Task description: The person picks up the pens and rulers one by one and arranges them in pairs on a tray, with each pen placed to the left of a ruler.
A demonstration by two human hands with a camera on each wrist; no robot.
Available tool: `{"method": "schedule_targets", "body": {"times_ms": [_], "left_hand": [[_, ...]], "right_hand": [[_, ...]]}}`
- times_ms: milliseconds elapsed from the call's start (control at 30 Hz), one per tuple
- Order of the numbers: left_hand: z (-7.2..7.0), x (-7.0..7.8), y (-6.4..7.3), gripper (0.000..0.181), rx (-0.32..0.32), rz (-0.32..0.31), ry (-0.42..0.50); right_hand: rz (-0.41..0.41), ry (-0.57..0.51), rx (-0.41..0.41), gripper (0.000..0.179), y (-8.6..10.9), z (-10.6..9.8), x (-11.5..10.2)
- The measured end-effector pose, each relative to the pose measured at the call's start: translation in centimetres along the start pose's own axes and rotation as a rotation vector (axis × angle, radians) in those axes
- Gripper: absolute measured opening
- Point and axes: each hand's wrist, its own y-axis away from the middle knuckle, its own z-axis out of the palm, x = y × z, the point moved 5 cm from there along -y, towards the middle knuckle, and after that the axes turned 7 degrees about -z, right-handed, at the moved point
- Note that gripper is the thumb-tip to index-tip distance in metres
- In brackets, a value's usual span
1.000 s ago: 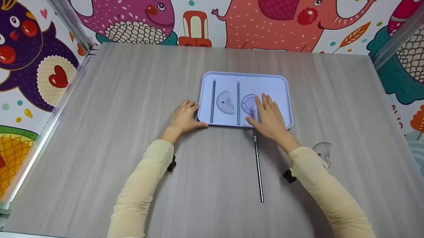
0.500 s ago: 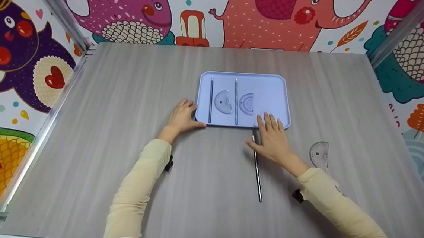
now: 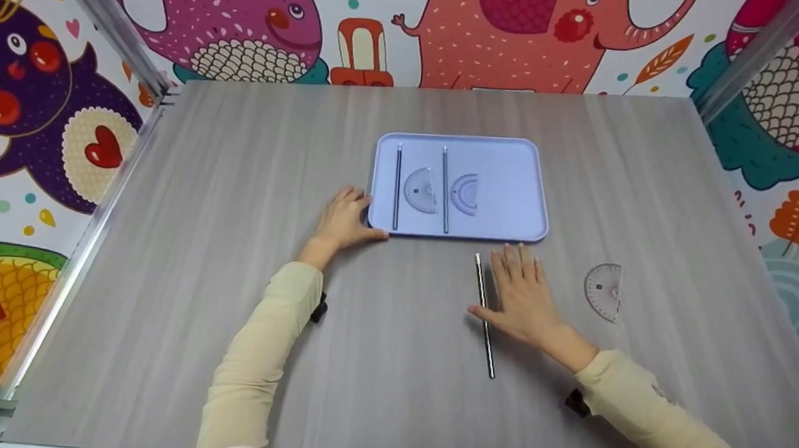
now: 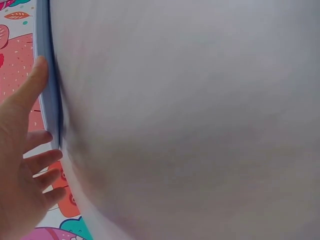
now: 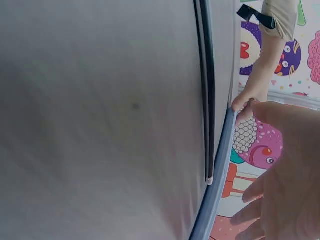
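Note:
A pale lavender tray (image 3: 511,189) bears two pencils, a dark one (image 3: 397,189) and a greenish one (image 3: 445,192), and two clear protractors, the left (image 3: 421,190) and the right (image 3: 465,194). My left hand (image 3: 345,221) holds the tray's near left corner, thumb along the front edge and fingers at the left side. In the left wrist view, the thumb and fingertips meet the tray's rim (image 4: 46,95). My right hand (image 3: 528,300) is spread, palm down, in front of the tray. Its thumb overlaps a dark, shiny pencil (image 3: 488,350) lying on the table.
Another clear protractor (image 3: 603,292) lies on the grey wood-look table (image 3: 257,151), right of my right hand. Cartoon-printed walls (image 3: 245,23) stand behind and at both sides, with metal posts (image 3: 755,66) at the corners.
My right hand has drawn back from above the right-hand protractor in the tray to the table beside the loose pencil. The left hand keeps its hold on the tray corner.

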Motion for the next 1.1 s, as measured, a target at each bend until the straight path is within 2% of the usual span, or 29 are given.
{"method": "schedule_targets", "body": {"times_ms": [233, 433, 533, 667, 800, 967, 1100], "left_hand": [[0.2, 0.0, 0.0, 0.085, -0.015, -0.01, -0.005], [0.1, 0.2, 0.1, 0.085, -0.024, -0.017, -0.03], [0.0, 0.2, 0.1, 0.085, -0.024, -0.023, -0.021], [0.0, 0.2, 0.1, 0.085, -0.023, -0.027, -0.021], [0.0, 0.1, 0.0, 0.086, -0.024, -0.033, -0.021], [0.0, 0.2, 0.0, 0.086, -0.024, -0.028, -0.02], [0.0, 0.2, 0.0, 0.086, -0.018, -0.02, -0.018]], "right_hand": [[0.026, -0.017, -0.087, 0.098, 2.1, 0.7, -0.6], [0.022, -0.073, -0.117, 0.101, 3.2, 0.7, -1.5], [0.019, -0.091, -0.06, 0.093, 3.4, 0.5, -1.7], [0.018, -0.139, 0.055, 0.074, 3.4, 0.6, -1.5], [0.049, -0.222, 0.086, 0.065, 3.4, 1.0, -1.3], [0.099, -0.298, 0.014, 0.069, 3.6, 1.4, -1.5], [0.096, -0.343, -0.061, 0.069, 3.8, 1.5, -1.9]]}}
